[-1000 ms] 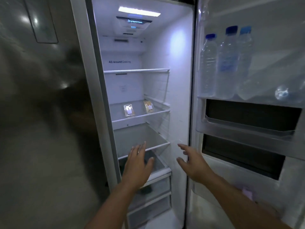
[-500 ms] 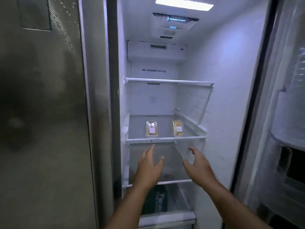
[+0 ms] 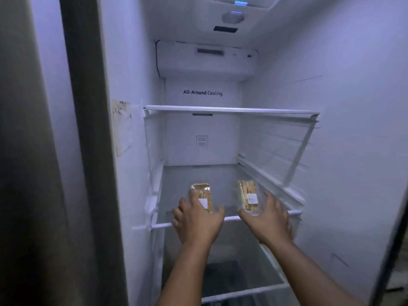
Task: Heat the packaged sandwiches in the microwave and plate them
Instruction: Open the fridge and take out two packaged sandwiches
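Both forearms now up and forward, well inside the open fridge, where half a second ago they hung lower, in front of the shelf below. Left hand (image 3: pixel 197 219) raised over the front rail of the middle shelf (image 3: pixel 229 218), fingers spread, reaching onto the near end of the left sandwich pack (image 3: pixel 202 196); whether touching or just above it, cannot tell. No closed grip yet. Right hand (image 3: pixel 268 219) likewise spread wide, thumb toward the near end of the right sandwich pack (image 3: pixel 248 197), fingers out past its right side, nothing held. Both packs flat on the middle shelf, side by side but apart, white labels up, near the front edge. Beyond them, bare glass back to the rear wall (image 3: pixel 202 142) with its small vent; above, the upper shelf (image 3: pixel 231 110), nothing showing on it. Head also much closer in than a second ago, door bins gone from view. Meaning for the task, as a judgement: still the very first step, fetching; pickup seemingly imminent, one pack per hand. Microwave and plate nowhere in view, heating and plating all still ahead.
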